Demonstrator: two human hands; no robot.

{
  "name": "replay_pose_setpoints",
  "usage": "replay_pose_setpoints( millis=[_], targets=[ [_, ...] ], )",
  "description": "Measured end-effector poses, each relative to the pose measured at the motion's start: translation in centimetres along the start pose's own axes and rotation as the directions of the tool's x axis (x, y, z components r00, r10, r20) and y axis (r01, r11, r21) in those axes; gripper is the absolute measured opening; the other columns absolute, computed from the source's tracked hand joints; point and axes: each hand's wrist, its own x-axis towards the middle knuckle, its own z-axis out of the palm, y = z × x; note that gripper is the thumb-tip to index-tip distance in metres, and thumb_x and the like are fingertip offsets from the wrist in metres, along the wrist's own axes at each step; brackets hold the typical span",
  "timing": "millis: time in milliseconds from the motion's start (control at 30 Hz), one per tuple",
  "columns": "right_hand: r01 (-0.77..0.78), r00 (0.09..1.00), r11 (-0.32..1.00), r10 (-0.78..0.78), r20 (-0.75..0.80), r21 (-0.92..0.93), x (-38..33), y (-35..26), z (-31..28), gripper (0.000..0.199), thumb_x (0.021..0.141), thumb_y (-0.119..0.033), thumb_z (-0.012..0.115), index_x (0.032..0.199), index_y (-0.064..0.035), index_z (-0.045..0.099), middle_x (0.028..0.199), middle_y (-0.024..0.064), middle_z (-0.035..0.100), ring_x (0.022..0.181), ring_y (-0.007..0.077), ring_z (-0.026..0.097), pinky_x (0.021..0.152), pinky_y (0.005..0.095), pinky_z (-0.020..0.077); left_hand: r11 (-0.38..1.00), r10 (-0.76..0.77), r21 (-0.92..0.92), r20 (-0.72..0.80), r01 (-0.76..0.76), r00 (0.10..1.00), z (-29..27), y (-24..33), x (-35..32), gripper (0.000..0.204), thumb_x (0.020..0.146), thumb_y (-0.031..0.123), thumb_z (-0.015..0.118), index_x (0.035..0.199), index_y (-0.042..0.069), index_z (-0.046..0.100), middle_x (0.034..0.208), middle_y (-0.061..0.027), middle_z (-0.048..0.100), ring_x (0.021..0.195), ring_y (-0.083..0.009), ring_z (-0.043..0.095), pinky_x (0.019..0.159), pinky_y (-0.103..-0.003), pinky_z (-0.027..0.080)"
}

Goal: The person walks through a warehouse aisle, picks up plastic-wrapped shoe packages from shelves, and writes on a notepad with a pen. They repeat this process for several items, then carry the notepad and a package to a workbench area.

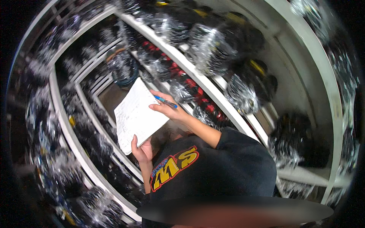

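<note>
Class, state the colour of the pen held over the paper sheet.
Blue: the slim pen, seen in the head view.

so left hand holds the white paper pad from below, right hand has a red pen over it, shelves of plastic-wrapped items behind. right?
Not quite: the pen is blue, not red, as the head view shows. The left hand does hold the white paper pad from below, the right hand has the pen over it, and shelves of plastic-wrapped items stand behind.
</note>
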Motion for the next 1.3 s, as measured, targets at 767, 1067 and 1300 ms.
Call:
replay_pose_setpoints(
  millis=[767, 1067, 1300],
  targets=[
    [-0.225, 0.864, 0.970, 0.241, -0.443, 0.089, -8.0, 3.8, -7.8, 0.041, 0.088, -0.015, 0.045, 0.125, 0.0022, 0.038, 0.107, 0.0174, 0.058, 0.083, 0.0158, 0.061, 0.070, 0.0211, 0.0464, 0.936, -0.350, 0.056, 0.076, 0.347, 0.934, -1.9, 0.4, -0.2, 0.046, 0.086, 0.004, 0.040, 0.127, -0.009, 0.024, 0.126, -0.0239, 0.039, 0.116, -0.0364, 0.041, 0.097, -0.052, 0.036],
    [-0.278, 0.942, 0.954, 0.294, -0.162, 0.115, 0.9, 6.2, -8.8, 0.045, 0.088, -0.016, 0.049, 0.126, 0.0029, 0.035, 0.111, 0.0191, 0.056, 0.083, 0.0163, 0.061, 0.069, 0.0215, 0.0468, 0.985, -0.141, 0.064, -0.209, 0.157, 0.968, -1.4, -0.8, -0.5, 0.039, 0.087, 0.007, 0.037, 0.120, -0.012, 0.033, 0.121, -0.0231, 0.044, 0.113, -0.0332, 0.045, 0.097, -0.048, 0.036],
    [-0.306, 0.952, 0.951, 0.305, 0.036, 0.034, 6.0, 7.1, -9.4, 0.040, 0.090, -0.018, 0.045, 0.124, 0.0008, 0.039, 0.104, 0.0164, 0.060, 0.084, 0.0153, 0.060, 0.072, 0.0229, 0.0451, 0.997, -0.069, 0.001, -0.293, 0.072, 0.954, -1.0, -2.9, -0.4, 0.046, 0.085, 0.005, 0.040, 0.124, -0.013, 0.024, 0.124, -0.0270, 0.039, 0.115, -0.0371, 0.043, 0.096, -0.048, 0.038]
  ],
)
